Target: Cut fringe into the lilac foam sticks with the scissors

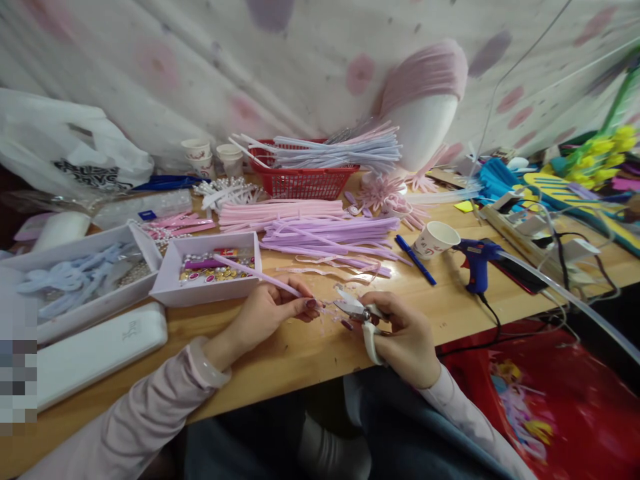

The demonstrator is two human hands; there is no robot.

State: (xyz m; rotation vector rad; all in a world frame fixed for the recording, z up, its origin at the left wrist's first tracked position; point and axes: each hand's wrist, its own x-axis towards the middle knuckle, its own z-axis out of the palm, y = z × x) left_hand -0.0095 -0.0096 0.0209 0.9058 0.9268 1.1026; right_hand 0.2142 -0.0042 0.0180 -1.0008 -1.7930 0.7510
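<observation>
My left hand (273, 308) pinches a lilac pipe cleaner (260, 275) near one end; its other end reaches up and left over a white box. In my right hand (406, 337) is a pair of scissors (369, 327) with white handles. The scissors' blades point left toward the pipe cleaner's tip, and a small gap seems to lie between them. Small lilac scraps (327, 313) lie on the table under the blades. Just beyond my hands rests a bundle of lilac pipe cleaners (330, 233), with pink pipe cleaners (280, 213) behind it.
A white box (210, 297) of beads and gems stands left, beside a larger box (95, 313). At right are a paper cup (436, 240), a blue pen (416, 260) and a blue glue gun (475, 263) with its cord. A red basket (305, 181) stands behind.
</observation>
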